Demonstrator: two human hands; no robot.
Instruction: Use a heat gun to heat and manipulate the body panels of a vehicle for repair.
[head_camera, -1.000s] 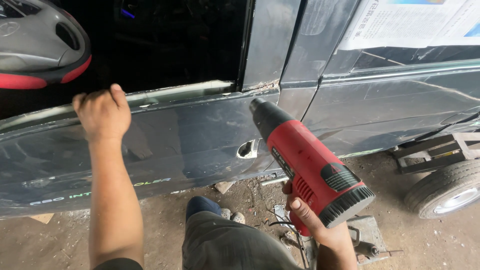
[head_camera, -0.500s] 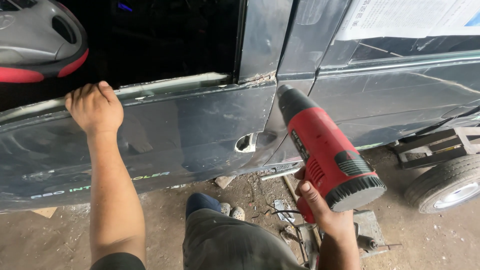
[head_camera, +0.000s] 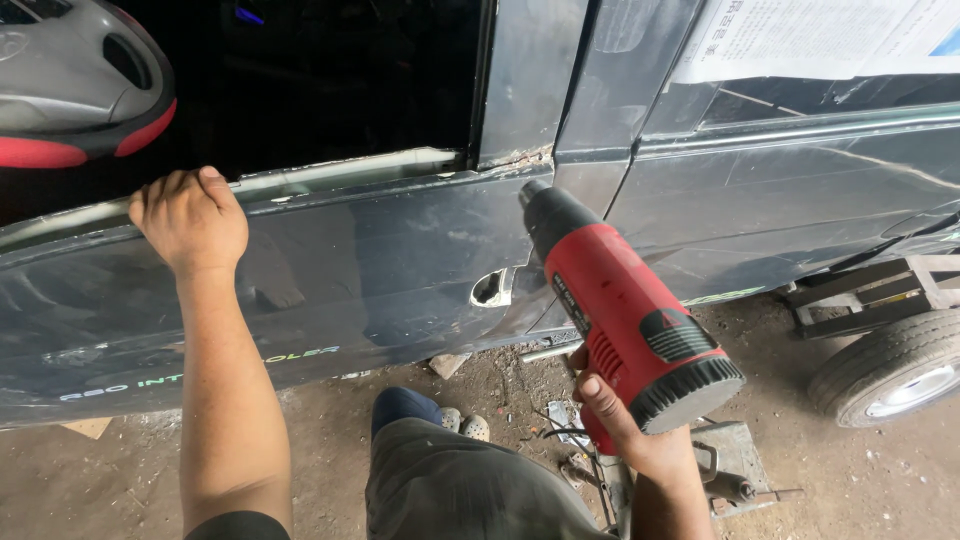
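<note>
Dirt workshop floor (head_camera: 320, 430) lies below the dark car door (head_camera: 380, 270), whose sill is gripped by the left hand (head_camera: 190, 215). The red heat gun (head_camera: 625, 310), clenched in the right hand (head_camera: 625, 425), is best kept moving near the panel seam.

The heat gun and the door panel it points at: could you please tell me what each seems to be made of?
Heat gun, held in the right hand: apparently red moulded plastic, matt, with a black nozzle end whose material I cannot tell. Door panel: seemingly painted sheet metal, dark and glossy, reflecting the left hand, scuffed.
</note>
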